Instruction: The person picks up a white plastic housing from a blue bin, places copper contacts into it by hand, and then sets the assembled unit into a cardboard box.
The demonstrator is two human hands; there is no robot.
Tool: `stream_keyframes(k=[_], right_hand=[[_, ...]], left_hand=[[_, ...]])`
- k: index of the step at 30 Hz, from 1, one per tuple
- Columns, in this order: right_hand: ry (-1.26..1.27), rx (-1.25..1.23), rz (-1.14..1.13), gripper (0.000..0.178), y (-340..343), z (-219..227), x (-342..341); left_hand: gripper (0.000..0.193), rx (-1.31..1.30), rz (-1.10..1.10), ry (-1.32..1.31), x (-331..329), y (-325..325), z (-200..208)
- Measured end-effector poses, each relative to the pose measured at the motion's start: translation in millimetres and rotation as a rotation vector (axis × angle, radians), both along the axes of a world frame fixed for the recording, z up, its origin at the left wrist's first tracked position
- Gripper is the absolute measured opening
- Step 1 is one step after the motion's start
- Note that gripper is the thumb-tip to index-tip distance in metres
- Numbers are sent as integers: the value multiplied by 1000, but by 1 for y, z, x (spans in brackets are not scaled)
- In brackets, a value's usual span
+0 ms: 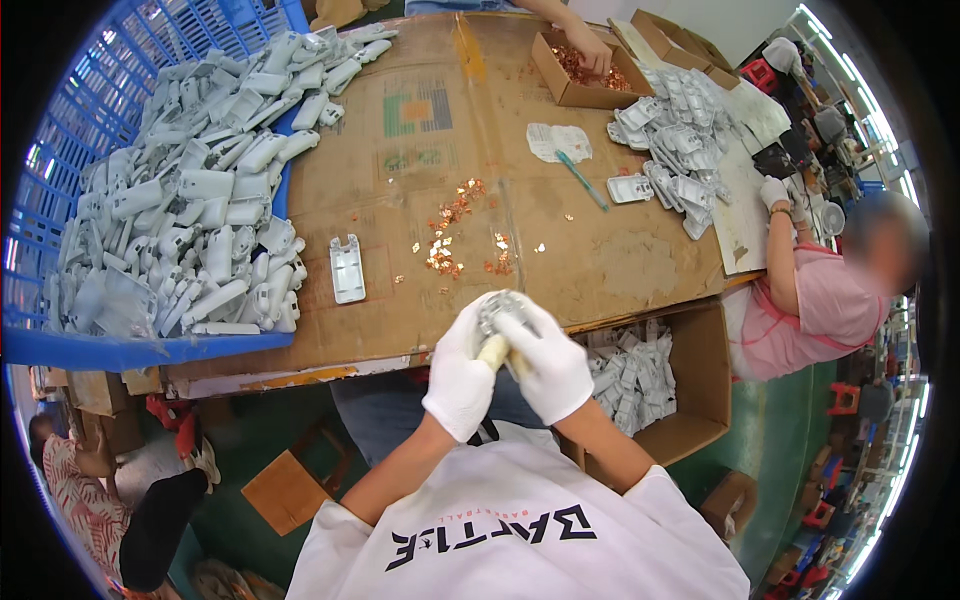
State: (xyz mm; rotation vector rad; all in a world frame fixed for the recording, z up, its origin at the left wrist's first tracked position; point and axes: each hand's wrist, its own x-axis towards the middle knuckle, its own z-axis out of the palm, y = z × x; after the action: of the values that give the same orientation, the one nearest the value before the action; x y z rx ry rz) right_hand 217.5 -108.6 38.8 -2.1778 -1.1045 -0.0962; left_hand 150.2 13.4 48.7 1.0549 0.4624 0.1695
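Note:
White gloves cover both of my hands, which meet at the table's near edge. Between them is a small light-grey plastic shell (pixel 501 307), largely hidden by the fingers. My left hand (pixel 460 375) is closed around its left side. My right hand (pixel 552 368) grips it from the right, and pale yellowish coverings show on the thumbs. Ahead of the hands, small shiny copper pieces (pixel 442 254) lie scattered on the cardboard-covered table (pixel 400 330). One open grey shell (pixel 347 269) rests alone to the left of them.
A blue crate (pixel 190 352) heaped with grey shells (pixel 225 185) fills the left. More shells (pixel 680 140) pile up at far right, near a pen (pixel 582 181). Another person's hand (pixel 590 50) reaches into a copper-filled box (pixel 575 92). A carton (pixel 700 425) of shells stands below right.

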Motion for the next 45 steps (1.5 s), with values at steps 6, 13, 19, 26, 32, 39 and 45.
stream_keyframes(k=[6, 13, 19, 26, 32, 39, 45], right_hand=[[364, 431, -480, 36, -35, 2, 192], [-563, -403, -1163, 35, -98, 40, 418], [-374, 39, 662, 49, 223, 41, 133], [-619, -185, 875, 16, 318, -13, 83], [35, 2, 851, 22, 229, 64, 138], [593, -1, 881, 27, 121, 56, 107], [236, -244, -73, 27, 82, -26, 158]], left_hand=[[74, -25, 0, -166, 18, 6, -10], [40, -21, -56, 48, -58, 39, -43], [35, -80, -20, 96, -72, 42, -40], [44, -18, 286, -26, -95, 75, -43], [64, -85, 452, -369, -63, 122, -35], [67, -398, -262, -187, -35, 123, -42], [57, -544, -241, -120, -57, 71, -63]])
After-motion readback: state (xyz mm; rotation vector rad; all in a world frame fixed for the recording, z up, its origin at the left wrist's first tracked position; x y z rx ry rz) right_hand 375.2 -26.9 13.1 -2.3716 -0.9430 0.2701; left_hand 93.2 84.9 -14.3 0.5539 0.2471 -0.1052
